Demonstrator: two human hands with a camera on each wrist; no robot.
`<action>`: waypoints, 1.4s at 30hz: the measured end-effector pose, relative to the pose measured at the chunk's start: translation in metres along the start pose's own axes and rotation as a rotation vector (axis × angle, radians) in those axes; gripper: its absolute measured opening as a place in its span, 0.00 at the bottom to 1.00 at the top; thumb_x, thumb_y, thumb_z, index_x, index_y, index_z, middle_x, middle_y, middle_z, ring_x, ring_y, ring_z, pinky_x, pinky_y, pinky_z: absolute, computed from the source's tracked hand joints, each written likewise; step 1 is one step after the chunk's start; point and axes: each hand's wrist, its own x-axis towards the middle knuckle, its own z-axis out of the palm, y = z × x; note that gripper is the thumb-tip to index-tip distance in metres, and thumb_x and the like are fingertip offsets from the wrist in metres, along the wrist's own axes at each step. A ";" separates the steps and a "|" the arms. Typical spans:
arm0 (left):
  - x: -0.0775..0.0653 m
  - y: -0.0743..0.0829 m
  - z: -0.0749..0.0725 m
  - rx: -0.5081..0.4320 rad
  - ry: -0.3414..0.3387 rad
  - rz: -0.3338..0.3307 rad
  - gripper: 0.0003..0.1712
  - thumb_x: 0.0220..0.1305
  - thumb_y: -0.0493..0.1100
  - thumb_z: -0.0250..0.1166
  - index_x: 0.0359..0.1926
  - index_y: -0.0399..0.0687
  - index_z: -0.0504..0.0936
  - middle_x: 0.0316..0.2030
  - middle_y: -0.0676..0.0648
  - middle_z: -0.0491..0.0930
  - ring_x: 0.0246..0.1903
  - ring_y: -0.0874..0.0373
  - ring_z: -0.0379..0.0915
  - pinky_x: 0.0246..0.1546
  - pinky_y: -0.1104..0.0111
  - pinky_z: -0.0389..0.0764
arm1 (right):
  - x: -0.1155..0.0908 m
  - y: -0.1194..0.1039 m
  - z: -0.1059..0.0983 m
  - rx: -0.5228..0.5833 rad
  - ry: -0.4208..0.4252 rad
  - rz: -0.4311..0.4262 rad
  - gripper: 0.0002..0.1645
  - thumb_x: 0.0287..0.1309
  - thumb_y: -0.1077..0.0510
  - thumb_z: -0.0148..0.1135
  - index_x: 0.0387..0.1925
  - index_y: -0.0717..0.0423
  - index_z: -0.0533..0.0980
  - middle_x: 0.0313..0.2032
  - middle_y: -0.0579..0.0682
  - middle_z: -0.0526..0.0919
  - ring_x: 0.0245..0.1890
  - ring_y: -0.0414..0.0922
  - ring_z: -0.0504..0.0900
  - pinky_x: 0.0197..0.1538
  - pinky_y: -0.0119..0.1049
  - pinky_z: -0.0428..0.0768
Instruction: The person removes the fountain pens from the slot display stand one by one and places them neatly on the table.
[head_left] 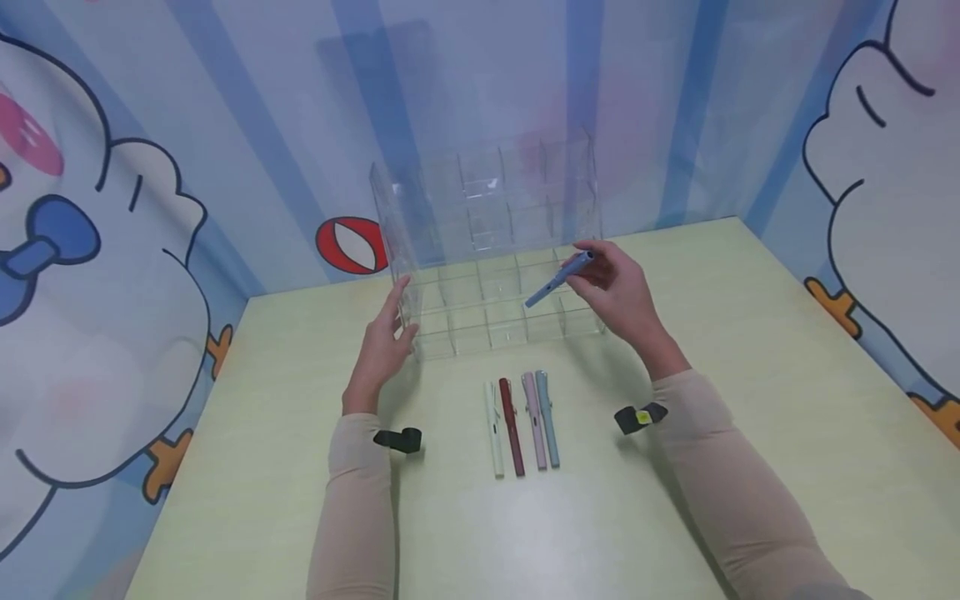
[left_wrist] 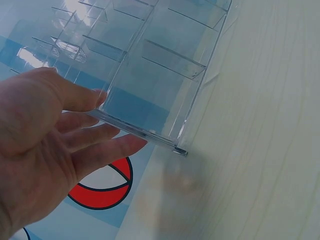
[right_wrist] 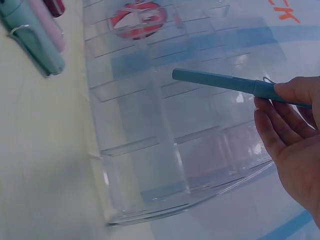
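A clear plastic divided rack (head_left: 506,336), with stepped rows of compartments, stands at the back of the table. My left hand (head_left: 381,354) holds its left side wall, thumb at the edge (left_wrist: 120,125) and fingers along the outer face. My right hand (head_left: 621,292) pinches a blue pen (head_left: 553,282) over the right part of the rack; the pen slants, its lower end toward the compartments. In the right wrist view the pen's clip (right_wrist: 268,80) shows near the thumb. In front of the rack lie a white pen (head_left: 494,433), a dark red pen (head_left: 512,429), a lilac pen (head_left: 535,421) and a light blue pen (head_left: 548,421).
The pale wood-grain table (head_left: 255,467) carries the rack and pens. Behind it rises a printed backdrop (head_left: 487,75) with blue stripes and a red ball picture (head_left: 330,244). Black wrist cameras (head_left: 408,440) are strapped over both sleeves.
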 end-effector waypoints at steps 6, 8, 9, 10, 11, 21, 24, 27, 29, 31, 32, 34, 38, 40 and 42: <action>-0.001 0.000 0.000 0.003 0.000 -0.009 0.47 0.73 0.35 0.58 0.78 0.79 0.47 0.78 0.43 0.48 0.69 0.36 0.60 0.51 0.48 0.81 | 0.000 -0.012 -0.009 0.035 0.031 -0.069 0.26 0.60 0.73 0.64 0.60 0.68 0.71 0.47 0.65 0.82 0.44 0.39 0.84 0.51 0.29 0.81; -0.001 0.001 0.000 0.002 0.000 -0.014 0.47 0.73 0.36 0.58 0.78 0.80 0.46 0.78 0.43 0.49 0.69 0.36 0.60 0.51 0.48 0.81 | 0.000 -0.015 -0.012 0.031 0.042 -0.078 0.26 0.60 0.73 0.64 0.60 0.67 0.72 0.47 0.65 0.83 0.44 0.38 0.84 0.51 0.29 0.82; -0.001 0.001 0.000 0.002 0.000 -0.016 0.47 0.73 0.36 0.58 0.78 0.81 0.46 0.78 0.43 0.49 0.69 0.36 0.60 0.51 0.49 0.81 | 0.000 -0.017 -0.014 0.026 0.047 -0.081 0.26 0.59 0.73 0.65 0.60 0.67 0.72 0.47 0.65 0.83 0.43 0.37 0.84 0.51 0.29 0.82; -0.001 0.001 0.000 0.001 0.002 -0.016 0.47 0.73 0.36 0.58 0.78 0.80 0.46 0.78 0.43 0.49 0.69 0.36 0.60 0.51 0.49 0.81 | 0.001 -0.018 -0.015 0.018 0.052 -0.085 0.27 0.59 0.73 0.65 0.60 0.67 0.72 0.47 0.64 0.84 0.43 0.37 0.84 0.51 0.29 0.82; -0.001 0.001 0.000 -0.001 0.003 -0.015 0.47 0.73 0.36 0.58 0.78 0.80 0.46 0.78 0.43 0.49 0.69 0.36 0.60 0.51 0.49 0.82 | 0.001 -0.019 -0.017 0.014 0.058 -0.086 0.27 0.59 0.73 0.65 0.60 0.66 0.72 0.46 0.64 0.84 0.42 0.37 0.84 0.50 0.29 0.82; 0.000 0.000 0.000 0.001 0.004 -0.027 0.48 0.73 0.36 0.58 0.76 0.86 0.46 0.78 0.43 0.49 0.69 0.36 0.60 0.53 0.49 0.81 | 0.001 -0.026 -0.034 0.005 0.098 -0.037 0.29 0.59 0.68 0.68 0.62 0.57 0.73 0.45 0.60 0.87 0.40 0.40 0.88 0.50 0.31 0.83; 0.000 0.000 0.000 0.003 0.000 -0.035 0.48 0.74 0.36 0.58 0.76 0.87 0.45 0.78 0.43 0.49 0.69 0.37 0.60 0.53 0.49 0.81 | 0.000 -0.025 -0.040 0.028 0.099 -0.026 0.27 0.59 0.68 0.68 0.61 0.57 0.75 0.44 0.57 0.87 0.39 0.41 0.88 0.49 0.31 0.84; 0.000 0.000 0.000 0.001 -0.004 -0.039 0.48 0.74 0.36 0.58 0.76 0.87 0.45 0.78 0.43 0.49 0.69 0.37 0.59 0.53 0.49 0.80 | -0.001 -0.025 -0.046 0.121 0.088 -0.003 0.26 0.60 0.70 0.67 0.60 0.57 0.75 0.42 0.53 0.87 0.38 0.42 0.87 0.46 0.33 0.85; 0.000 0.000 0.000 0.001 -0.006 -0.039 0.48 0.74 0.36 0.58 0.76 0.86 0.45 0.78 0.43 0.49 0.69 0.36 0.59 0.53 0.48 0.80 | -0.001 -0.026 -0.049 0.192 0.073 0.024 0.27 0.60 0.70 0.66 0.61 0.57 0.75 0.42 0.52 0.86 0.39 0.43 0.87 0.44 0.35 0.86; 0.000 0.000 0.001 0.000 -0.006 -0.038 0.47 0.74 0.36 0.58 0.76 0.86 0.45 0.78 0.43 0.49 0.69 0.36 0.59 0.53 0.48 0.80 | -0.001 -0.026 -0.052 0.256 0.056 0.052 0.27 0.62 0.70 0.64 0.62 0.57 0.74 0.42 0.53 0.85 0.39 0.44 0.87 0.41 0.37 0.86; 0.000 0.000 0.000 0.001 -0.006 -0.037 0.47 0.74 0.37 0.58 0.76 0.86 0.45 0.78 0.43 0.48 0.69 0.36 0.59 0.53 0.48 0.80 | -0.001 -0.027 -0.053 0.280 0.046 0.066 0.27 0.62 0.70 0.64 0.63 0.57 0.73 0.43 0.53 0.85 0.39 0.44 0.87 0.40 0.38 0.86; 0.000 0.000 0.000 0.002 -0.004 -0.034 0.47 0.74 0.37 0.58 0.76 0.86 0.45 0.78 0.43 0.48 0.69 0.36 0.59 0.54 0.48 0.80 | -0.001 -0.029 -0.055 0.310 0.024 0.097 0.28 0.64 0.69 0.63 0.64 0.57 0.71 0.43 0.54 0.83 0.40 0.44 0.86 0.39 0.39 0.87; 0.000 -0.001 0.000 0.004 -0.004 -0.031 0.47 0.74 0.37 0.58 0.76 0.88 0.45 0.78 0.43 0.48 0.69 0.36 0.59 0.53 0.49 0.80 | -0.001 -0.031 -0.058 0.277 -0.020 0.188 0.29 0.66 0.69 0.60 0.67 0.57 0.67 0.46 0.57 0.81 0.42 0.44 0.84 0.39 0.41 0.87; 0.001 -0.001 0.000 0.005 -0.007 -0.033 0.47 0.74 0.37 0.58 0.76 0.88 0.45 0.78 0.43 0.47 0.69 0.36 0.59 0.53 0.49 0.80 | -0.001 -0.031 -0.060 0.209 -0.046 0.250 0.30 0.68 0.68 0.58 0.68 0.57 0.65 0.48 0.60 0.80 0.43 0.44 0.84 0.40 0.41 0.87; 0.001 -0.001 0.000 0.006 -0.009 -0.034 0.47 0.74 0.37 0.58 0.76 0.86 0.45 0.78 0.43 0.47 0.70 0.36 0.59 0.53 0.49 0.80 | 0.000 -0.030 -0.061 0.136 -0.086 0.326 0.31 0.68 0.67 0.58 0.69 0.57 0.63 0.50 0.63 0.78 0.43 0.44 0.83 0.41 0.43 0.87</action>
